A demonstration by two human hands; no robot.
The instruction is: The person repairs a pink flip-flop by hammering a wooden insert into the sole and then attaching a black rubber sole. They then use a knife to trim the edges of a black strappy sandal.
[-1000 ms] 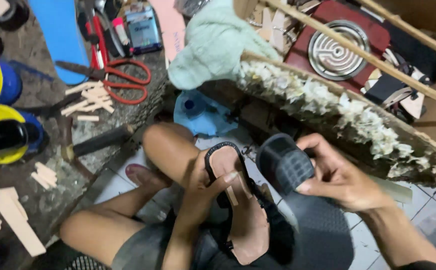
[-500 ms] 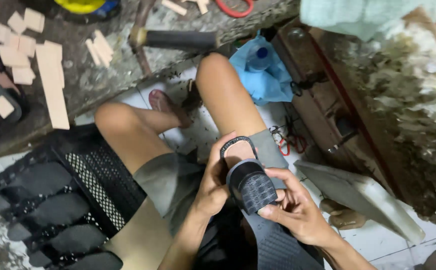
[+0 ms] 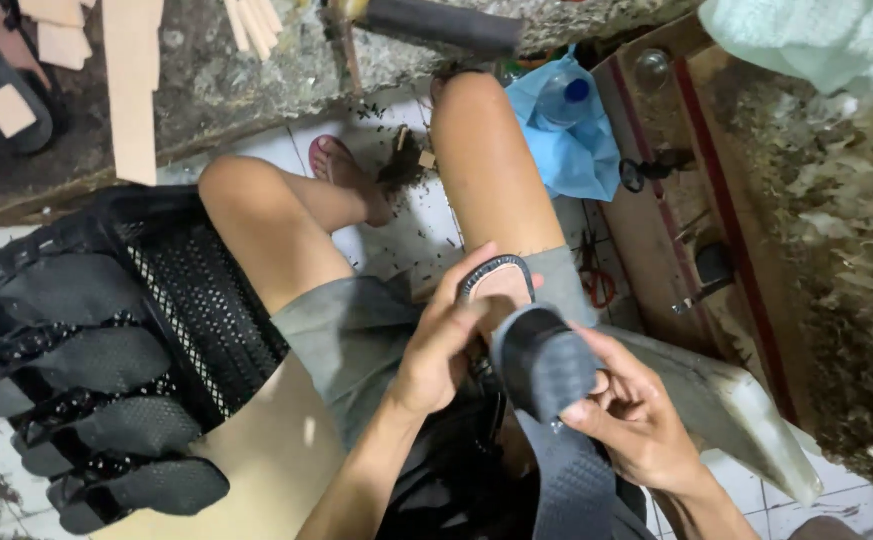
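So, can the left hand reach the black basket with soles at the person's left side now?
Probably yes, but not right away. The left hand is pressing the sandal sole on the lap. The black basket sits beside the left thigh, with nothing between them.

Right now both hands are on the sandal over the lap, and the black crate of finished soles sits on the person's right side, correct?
Not quite. The head view shows the left hand and right hand on the sandal, but the black crate of soles sits on the person's left side.
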